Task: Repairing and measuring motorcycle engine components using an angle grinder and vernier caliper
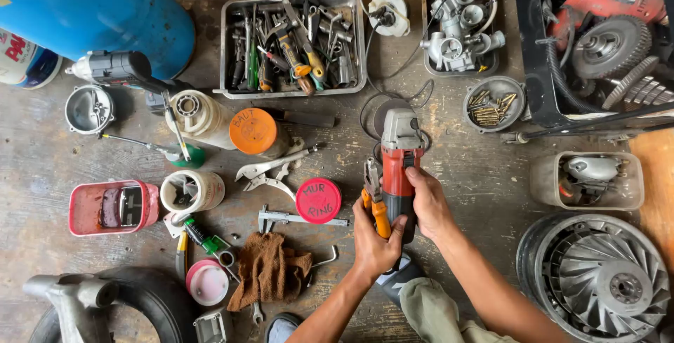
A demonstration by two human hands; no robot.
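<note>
A red and grey angle grinder [400,157] lies lengthwise on the worn wooden floor in the middle of the head view. My right hand [430,202] wraps around its red body from the right side. My left hand [374,241] grips pliers with orange handles [374,199], and their jaws point up along the left side of the grinder's body. The grinder's black cable [393,80] loops away behind its grey head.
A metal tray of hand tools [293,41] stands behind the grinder. Round lidded tins [318,200], locking pliers [270,169], a caliper [295,218] and a brown rag [268,271] lie to the left. A finned wheel [597,276] sits at the right, a blue cylinder [98,9] at the far left.
</note>
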